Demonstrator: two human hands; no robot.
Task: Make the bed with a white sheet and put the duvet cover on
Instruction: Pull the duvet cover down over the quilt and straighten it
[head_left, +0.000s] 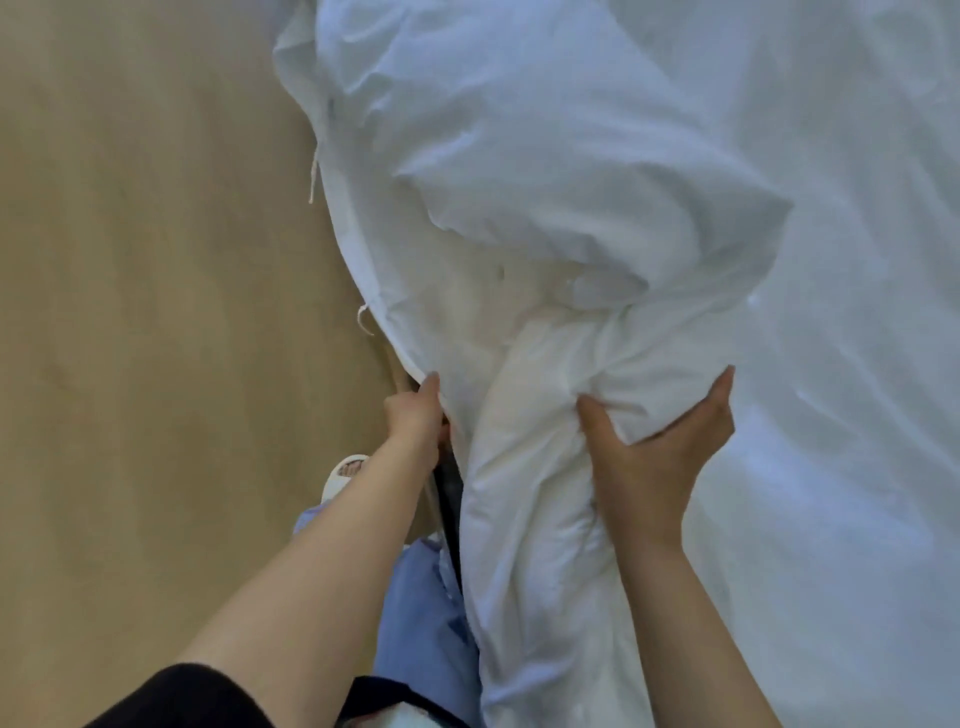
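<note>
— Grip, nearest first?
— Edge of duvet cover (545, 156) pinched in left hand (415, 418); bunched duvet (530, 493) clutched in right hand (655, 452), just beside.
— Beyond the grips?
— Rest of duvet cover heaped just past both, on white sheet (857, 364) spreading right of right hand.

My left hand (415, 415) and right hand (654, 457) are bare, and so are my forearms (332, 561). A short black sleeve (182, 696) covers my left upper arm. I wear loose light-blue trousers (426, 613), the black hem of my top (384, 688) over them, and a white open-toed slipper (343, 475) on one foot.
</note>
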